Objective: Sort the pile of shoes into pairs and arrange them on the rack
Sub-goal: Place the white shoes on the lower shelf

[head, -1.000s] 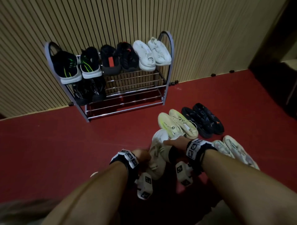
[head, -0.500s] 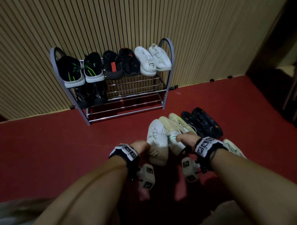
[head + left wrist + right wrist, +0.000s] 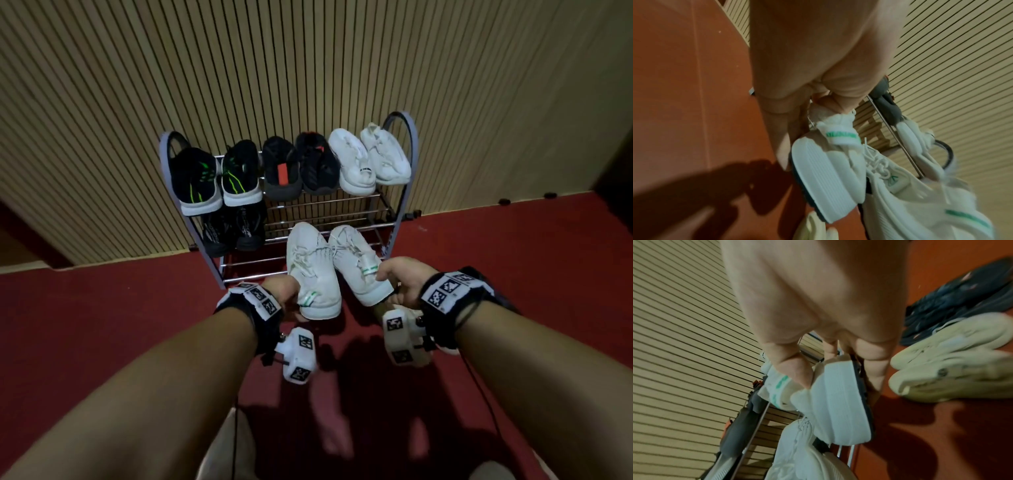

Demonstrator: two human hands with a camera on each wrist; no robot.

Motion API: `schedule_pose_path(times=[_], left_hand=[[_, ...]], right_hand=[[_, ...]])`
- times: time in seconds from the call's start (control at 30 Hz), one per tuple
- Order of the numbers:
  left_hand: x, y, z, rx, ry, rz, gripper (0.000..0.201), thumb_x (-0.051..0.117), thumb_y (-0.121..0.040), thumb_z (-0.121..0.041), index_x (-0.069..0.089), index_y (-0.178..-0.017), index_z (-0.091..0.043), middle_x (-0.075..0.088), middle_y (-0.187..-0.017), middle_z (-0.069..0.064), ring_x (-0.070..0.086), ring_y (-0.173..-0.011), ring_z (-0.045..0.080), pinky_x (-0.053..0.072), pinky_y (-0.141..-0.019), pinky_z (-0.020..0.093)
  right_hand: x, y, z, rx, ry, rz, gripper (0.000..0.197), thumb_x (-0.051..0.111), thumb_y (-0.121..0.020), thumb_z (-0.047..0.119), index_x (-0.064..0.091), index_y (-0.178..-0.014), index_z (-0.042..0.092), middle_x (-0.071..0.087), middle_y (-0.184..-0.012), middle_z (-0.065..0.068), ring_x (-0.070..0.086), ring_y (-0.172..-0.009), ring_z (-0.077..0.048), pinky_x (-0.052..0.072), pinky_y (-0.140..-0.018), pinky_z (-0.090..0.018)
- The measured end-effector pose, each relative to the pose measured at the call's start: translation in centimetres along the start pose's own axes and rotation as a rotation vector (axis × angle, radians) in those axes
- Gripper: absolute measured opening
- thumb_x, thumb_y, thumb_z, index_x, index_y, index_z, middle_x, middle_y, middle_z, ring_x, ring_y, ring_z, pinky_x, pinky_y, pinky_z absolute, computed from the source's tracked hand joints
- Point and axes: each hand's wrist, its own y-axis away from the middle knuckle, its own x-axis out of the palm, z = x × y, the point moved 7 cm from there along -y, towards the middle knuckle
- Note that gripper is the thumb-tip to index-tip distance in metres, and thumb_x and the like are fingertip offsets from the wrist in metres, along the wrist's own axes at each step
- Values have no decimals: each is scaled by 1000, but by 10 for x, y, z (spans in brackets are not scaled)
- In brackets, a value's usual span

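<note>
I hold two white sneakers with green heel tabs in the air just in front of the metal shoe rack [image 3: 409, 144]. My left hand [image 3: 286, 291] grips the heel of the left white sneaker [image 3: 313, 270], thumb on the heel tab [image 3: 840, 134]. My right hand [image 3: 399, 277] pinches the heel of the right white sneaker [image 3: 356, 260], thumb on its collar [image 3: 797, 373]. Both toes point at the rack's middle shelf. The top shelf carries a black-and-green pair [image 3: 219, 174], a black pair [image 3: 298, 168] and a white pair [image 3: 370, 157].
A black pair [image 3: 233, 229] sits at the left of the middle shelf. On the red floor at my right lie a pale yellow pair [image 3: 953, 363] and a dark pair [image 3: 966, 296]. A ribbed beige wall [image 3: 308, 61] stands behind the rack.
Both hands lifted the two white sneakers off the floor and carried them forward and up to the rack. My head has turned toward the rack, so the floor pile has left the head view.
</note>
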Motion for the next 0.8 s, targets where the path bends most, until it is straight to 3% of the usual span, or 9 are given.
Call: schedule_pose_path(times=[0.03,0.1,0.17,0.3,0.33,0.4,0.47,0.6,0.8], left_hand=[[-4,-1,-9,19,0,-16,47,46,-92,-4,45,-137,6,57,-110,20,64,-104,38,56,-87,54],[-15,-7,-24,31,-4,-37,44,43,-93,-1,44,-137,7,57,-107,21,63,-99,37,55,-88,53],[-20,-16,-39,43,-2,-74,42,42,-94,1,44,-136,8,59,-94,18,62,-91,34,56,-88,50],[-22,-35,-58,70,10,-93,41,41,-95,4,44,-135,8,57,-83,12,62,-71,27,59,-66,39],[-22,-41,-64,81,6,-102,41,41,-94,5,44,-135,8,57,-83,12,62,-71,26,60,-67,40],[-22,-53,-70,88,25,-104,42,40,-94,6,43,-135,8,56,-83,12,61,-72,26,59,-75,43],[-24,-66,-70,83,51,-110,44,39,-93,7,41,-137,9,55,-83,12,60,-72,26,58,-74,42],[-29,-93,-71,94,73,-157,46,38,-92,8,41,-137,9,53,-82,11,57,-71,24,55,-81,42],[-34,-121,-76,110,201,-184,43,38,-94,5,42,-137,6,57,-94,14,60,-82,28,57,-83,43]], right_hand=[[5,-4,6,1,-34,27,12,52,-75,-2,56,-85,2,60,-77,-13,62,-57,-25,53,-52,-27],[8,-27,14,-10,-91,60,22,38,-87,-7,59,-91,-2,65,-71,-14,66,-51,-24,53,-43,-26],[12,-47,23,-35,-138,83,31,37,-87,-7,60,-106,-2,67,-86,-16,68,-65,-26,55,-47,-27],[13,-80,38,-52,-214,87,42,40,-81,-8,62,-116,-1,66,-105,-16,66,-83,-28,57,-70,-34],[13,-87,40,-60,-238,97,41,40,-81,-9,63,-114,0,67,-104,-16,66,-82,-27,57,-74,-35],[15,-99,44,-82,-295,122,34,39,-82,-10,66,-101,2,68,-93,-14,69,-72,-23,58,-68,-33],[19,-109,48,-106,-326,135,29,39,-81,-12,63,-90,2,66,-86,-14,68,-65,-23,58,-65,-33],[31,-133,58,-138,-344,164,40,39,-79,-13,60,-111,0,62,-108,-21,64,-94,-35,50,-91,-48],[51,-161,68,-152,-329,164,49,41,-75,-15,51,-123,-11,61,-105,-24,63,-97,-38,51,-90,-55]])
